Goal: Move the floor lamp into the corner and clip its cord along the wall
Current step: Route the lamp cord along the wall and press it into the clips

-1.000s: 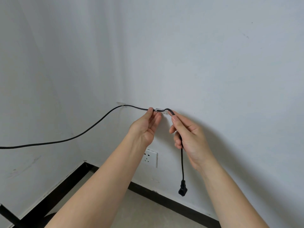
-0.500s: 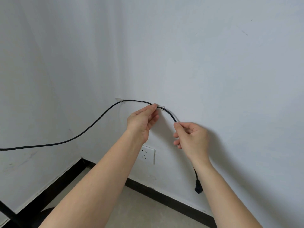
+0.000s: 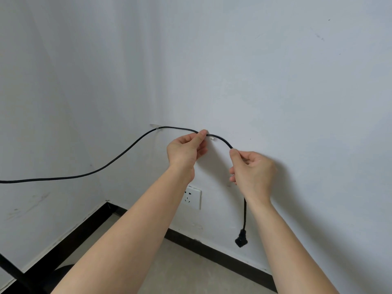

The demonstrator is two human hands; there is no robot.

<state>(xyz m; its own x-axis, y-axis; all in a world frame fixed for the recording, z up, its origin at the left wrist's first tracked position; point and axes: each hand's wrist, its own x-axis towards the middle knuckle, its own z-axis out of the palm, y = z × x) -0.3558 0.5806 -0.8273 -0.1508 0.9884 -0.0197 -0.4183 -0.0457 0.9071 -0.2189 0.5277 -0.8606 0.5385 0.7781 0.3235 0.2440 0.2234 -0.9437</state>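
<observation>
the black cord (image 3: 118, 155) is strung along the white wall (image 3: 275, 92), passed through a clear clip (image 3: 156, 126) near the corner and a second clear clip (image 3: 212, 137). it is pinched by the left hand (image 3: 186, 149) just beside the second clip and by the right hand (image 3: 252, 168) further along. the plug (image 3: 241, 240) is hung above the black skirting (image 3: 212, 254), right of the socket (image 3: 192, 197).

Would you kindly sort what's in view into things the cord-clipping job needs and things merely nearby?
Job: black cord, first clip, second clip, plug, left hand, right hand.
Nearby: wall socket, black skirting, floor.
</observation>
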